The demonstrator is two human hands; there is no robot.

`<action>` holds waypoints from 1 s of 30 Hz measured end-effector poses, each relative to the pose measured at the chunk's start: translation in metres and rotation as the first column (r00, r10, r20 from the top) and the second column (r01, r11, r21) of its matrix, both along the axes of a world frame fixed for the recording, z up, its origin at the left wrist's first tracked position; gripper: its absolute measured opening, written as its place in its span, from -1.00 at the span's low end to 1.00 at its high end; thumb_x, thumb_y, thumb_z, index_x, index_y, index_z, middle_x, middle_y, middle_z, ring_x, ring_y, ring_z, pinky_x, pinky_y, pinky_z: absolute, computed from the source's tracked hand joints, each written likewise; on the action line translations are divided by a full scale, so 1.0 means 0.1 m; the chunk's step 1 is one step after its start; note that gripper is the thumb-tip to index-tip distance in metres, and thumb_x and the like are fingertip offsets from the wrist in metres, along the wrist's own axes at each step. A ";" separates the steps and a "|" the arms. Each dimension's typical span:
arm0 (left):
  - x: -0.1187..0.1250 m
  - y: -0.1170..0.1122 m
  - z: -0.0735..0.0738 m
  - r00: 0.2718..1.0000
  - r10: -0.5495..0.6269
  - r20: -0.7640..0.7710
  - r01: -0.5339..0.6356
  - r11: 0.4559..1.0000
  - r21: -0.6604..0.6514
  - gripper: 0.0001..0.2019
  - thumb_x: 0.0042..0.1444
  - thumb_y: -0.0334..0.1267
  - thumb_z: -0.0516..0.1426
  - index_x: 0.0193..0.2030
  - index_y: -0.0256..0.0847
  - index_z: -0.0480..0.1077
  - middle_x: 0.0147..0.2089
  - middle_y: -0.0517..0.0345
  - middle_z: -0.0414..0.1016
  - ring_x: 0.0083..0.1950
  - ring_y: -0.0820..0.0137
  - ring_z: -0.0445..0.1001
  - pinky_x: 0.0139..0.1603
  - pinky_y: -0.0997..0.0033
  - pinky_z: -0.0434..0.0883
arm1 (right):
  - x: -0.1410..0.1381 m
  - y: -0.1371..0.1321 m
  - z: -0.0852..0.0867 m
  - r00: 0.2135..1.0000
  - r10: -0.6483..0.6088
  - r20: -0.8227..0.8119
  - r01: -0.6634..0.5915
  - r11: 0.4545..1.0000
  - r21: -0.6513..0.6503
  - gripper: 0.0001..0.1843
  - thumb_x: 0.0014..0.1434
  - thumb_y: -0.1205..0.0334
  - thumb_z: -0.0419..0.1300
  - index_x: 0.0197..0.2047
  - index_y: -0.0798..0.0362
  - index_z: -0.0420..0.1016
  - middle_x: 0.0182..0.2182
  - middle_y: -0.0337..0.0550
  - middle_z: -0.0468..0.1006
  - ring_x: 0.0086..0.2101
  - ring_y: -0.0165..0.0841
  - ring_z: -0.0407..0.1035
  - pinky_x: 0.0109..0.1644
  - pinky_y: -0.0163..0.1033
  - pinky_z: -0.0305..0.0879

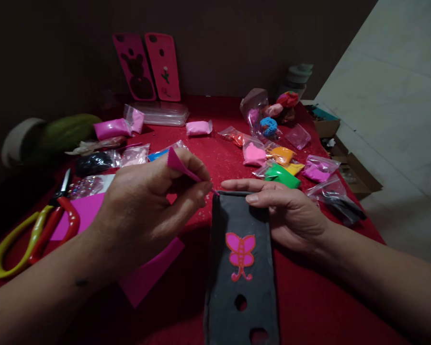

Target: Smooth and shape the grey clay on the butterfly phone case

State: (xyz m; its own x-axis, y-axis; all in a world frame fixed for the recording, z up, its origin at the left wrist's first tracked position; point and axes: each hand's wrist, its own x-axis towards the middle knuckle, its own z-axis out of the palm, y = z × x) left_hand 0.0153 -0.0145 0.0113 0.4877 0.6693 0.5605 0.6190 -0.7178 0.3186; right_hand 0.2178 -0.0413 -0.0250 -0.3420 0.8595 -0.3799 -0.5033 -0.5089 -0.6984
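Note:
My left hand (143, 211) is closed, pinching a folded magenta strip (179, 165) between thumb and fingers. The strip's narrow end meets the far left corner of a dark grey phone case (222, 292). On the case is a pink butterfly (241, 256) outlined in orange-red, with two cut-out holes below it. My right hand (294, 215) grips the far right corner of the case, thumb on top and other fingers along the edge and behind. Beneath my left wrist lies a magenta sheet (154, 275), partly covered.
Yellow-and-red-handled scissors (53, 211) lie at left, beside a pink sheet (88, 211). Bags of coloured clay, including green (282, 176), lie across the red cloth (309, 297). Two decorated pink phone cases (172, 60) lean at the back. A bottle (296, 79) stands behind right.

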 end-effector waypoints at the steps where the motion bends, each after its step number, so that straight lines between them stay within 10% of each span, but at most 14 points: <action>1: 0.01 -0.01 0.00 1.000 0.002 -0.010 -0.001 1.000 0.019 -0.89 0.19 -0.34 0.08 -0.31 -0.24 0.41 -0.45 0.31 0.41 -0.48 0.59 0.33 -0.40 0.55 0.25 | 0.00 0.00 0.00 1.000 0.002 -0.002 -0.002 1.000 0.001 -0.55 -0.22 0.43 0.29 -0.14 0.18 0.59 -0.34 -0.10 0.64 -0.41 -0.45 0.45 -0.22 -0.35 0.32; 30: 0.03 -0.05 0.06 0.993 0.019 -0.118 -0.015 0.999 0.040 -0.86 0.17 -0.32 0.04 -0.37 -0.16 0.40 -0.52 0.30 0.42 -0.57 0.53 0.34 -0.49 0.48 0.25 | 0.00 -0.01 0.00 1.000 0.012 -0.020 -0.012 1.000 0.007 -0.56 -0.16 0.45 0.29 -0.11 0.15 0.58 -0.29 -0.10 0.64 -0.37 -0.43 0.46 -0.19 -0.34 0.32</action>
